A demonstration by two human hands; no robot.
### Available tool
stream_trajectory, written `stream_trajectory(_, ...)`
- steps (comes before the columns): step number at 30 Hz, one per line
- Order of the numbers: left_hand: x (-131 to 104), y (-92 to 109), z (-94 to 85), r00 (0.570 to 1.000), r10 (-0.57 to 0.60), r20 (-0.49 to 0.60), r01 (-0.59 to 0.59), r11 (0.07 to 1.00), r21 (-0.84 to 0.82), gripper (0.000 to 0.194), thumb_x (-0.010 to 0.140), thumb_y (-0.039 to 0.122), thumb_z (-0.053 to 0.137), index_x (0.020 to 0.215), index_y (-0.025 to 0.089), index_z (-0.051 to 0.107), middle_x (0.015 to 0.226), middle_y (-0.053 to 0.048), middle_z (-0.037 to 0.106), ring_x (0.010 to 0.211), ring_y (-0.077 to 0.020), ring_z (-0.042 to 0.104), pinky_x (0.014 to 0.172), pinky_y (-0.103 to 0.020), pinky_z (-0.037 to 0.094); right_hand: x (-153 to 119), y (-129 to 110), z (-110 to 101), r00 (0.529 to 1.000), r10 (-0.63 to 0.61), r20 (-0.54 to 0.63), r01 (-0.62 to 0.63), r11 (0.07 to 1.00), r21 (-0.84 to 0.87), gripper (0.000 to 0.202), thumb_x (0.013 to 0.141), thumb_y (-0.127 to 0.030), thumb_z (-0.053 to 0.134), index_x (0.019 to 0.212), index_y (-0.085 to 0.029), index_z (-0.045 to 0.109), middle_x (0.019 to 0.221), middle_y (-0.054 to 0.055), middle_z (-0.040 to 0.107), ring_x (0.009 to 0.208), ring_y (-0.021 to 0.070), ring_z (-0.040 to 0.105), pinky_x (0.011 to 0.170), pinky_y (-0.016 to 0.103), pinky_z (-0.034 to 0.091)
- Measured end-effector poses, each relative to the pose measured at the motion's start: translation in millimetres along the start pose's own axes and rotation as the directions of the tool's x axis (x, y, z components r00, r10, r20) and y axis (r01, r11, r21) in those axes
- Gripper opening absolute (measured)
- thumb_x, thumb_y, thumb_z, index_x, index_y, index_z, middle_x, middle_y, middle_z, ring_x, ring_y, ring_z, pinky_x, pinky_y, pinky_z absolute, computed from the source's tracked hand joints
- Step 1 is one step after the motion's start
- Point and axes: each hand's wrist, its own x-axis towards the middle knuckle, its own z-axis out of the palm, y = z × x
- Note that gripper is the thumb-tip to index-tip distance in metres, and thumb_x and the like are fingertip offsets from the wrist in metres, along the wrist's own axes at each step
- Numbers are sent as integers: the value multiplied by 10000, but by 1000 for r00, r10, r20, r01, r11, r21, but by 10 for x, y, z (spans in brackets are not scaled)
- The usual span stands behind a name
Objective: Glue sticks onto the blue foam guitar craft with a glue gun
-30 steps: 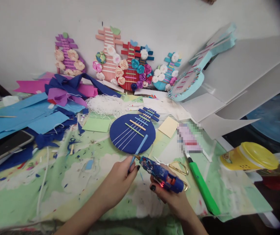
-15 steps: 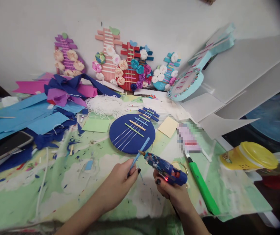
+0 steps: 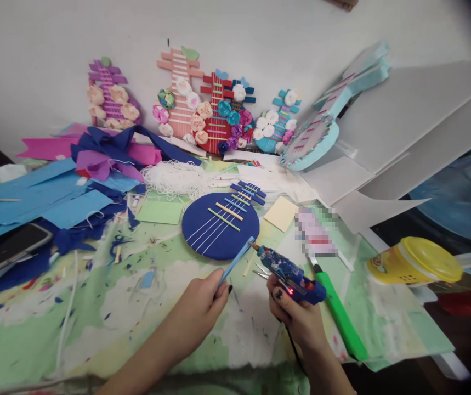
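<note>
A light-blue strip is pinched in the left hand near the desk's front edge, its far tip beside the nozzle of a glue gun clenched in the right hand, just below a blue disc. A yellow-lidded tub lies at the right edge, contents hidden.

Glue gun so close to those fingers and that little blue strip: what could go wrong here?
The glue gun is lit, so probably hot; its nozzle sits at the end of the blue strip pinched in the left hand, so glue might drip onto fingers or the blue guitar. The right hand works just above the scissors, which the gun could catch or glue.
</note>
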Motion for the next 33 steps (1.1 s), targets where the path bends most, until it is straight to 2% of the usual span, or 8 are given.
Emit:
stream_trajectory(5, 6, 9, 10, 999, -35, -21, 36, 997, 64, 203, 888, 281, 292, 690, 237, 289, 564, 34, 398, 525, -153, 408, 544, -286, 242, -9, 28, -48, 998, -50, -50, 46, 997, -68, 257, 793, -408, 664, 812, -159, 605, 495, -64, 388, 379, 53, 272, 374, 220, 176)
stream_trajectory(10, 21, -13, 38, 997, -74, -38, 78, 987, 140, 163, 897, 275, 262, 746, 239, 308, 577, 20, 418, 544, -181, 445, 554, -293, 238, -67, 29, -79, 997, -43, -63, 32, 986, -165, 273, 753, -376, 716, 874, -176, 574, 660, -16, 520, 433, 50, 321, 396, 218, 243)
stream_trajectory(15, 18, -9, 49, 995, -94, -43, 101, 974, 203, 125, 894, 259, 250, 803, 235, 332, 604, -3, 457, 592, -212, 493, 576, -300, 253, -94, 22, -68, 994, -89, -56, 68, 953, -296, 218, 776, -358, 694, 837, -187, 572, 681, -14, 533, 459, 67, 358, 405, 224, 280)
stream_trajectory(23, 26, 12, 44, 992, -69, -108, 87, 980, 177, 132, 881, 250, 274, 760, 236, 325, 573, 13, 429, 547, -186, 449, 553, -292, 235, -134, -5, 2, 993, -99, -64, 73, 945, -318, 215, 732, -338, 724, 736, -190, 568, 551, -43, 483, 423, 79, 360, 391, 232, 283)
stream_trajectory(27, 17, 29, 49, 994, -42, -98, 44, 999, 13, 207, 850, 285, 383, 668, 229, 301, 555, 43, 369, 518, -136, 379, 530, -273, 232, -104, 17, 72, 979, -114, -169, 73, 970, -232, 191, 728, -319, 730, 726, -182, 596, 525, -46, 494, 383, 72, 380, 373, 228, 305)
stream_trajectory(29, 3, 27, 61, 998, -49, -29, 42, 976, -214, 244, 838, 340, 436, 662, 222, 315, 569, 56, 345, 505, -109, 333, 502, -252, 232, -52, 21, 122, 959, -137, -249, 97, 981, -168, 157, 729, -294, 732, 736, -180, 624, 577, -27, 554, 438, 87, 465, 422, 227, 377)
stream_trajectory(31, -11, 13, 89, 990, -67, 124, 123, 844, -522, 257, 852, 385, 413, 680, 223, 311, 567, 74, 283, 464, -86, 238, 449, -231, 192, 11, 16, 182, 935, -165, -314, 139, 985, -104, 123, 714, -245, 746, 766, -189, 650, 699, 2, 638, 601, 124, 582, 573, 248, 478)
stream_trajectory(33, -19, 2, 131, 956, -51, 288, 255, 630, -733, 225, 864, 356, 360, 694, 226, 292, 557, 87, 212, 439, -77, 135, 409, -223, 121, 68, 4, 254, 929, -155, -335, 153, 988, -34, 144, 697, -204, 757, 802, -200, 658, 824, 21, 685, 775, 167, 637, 742, 301, 509)
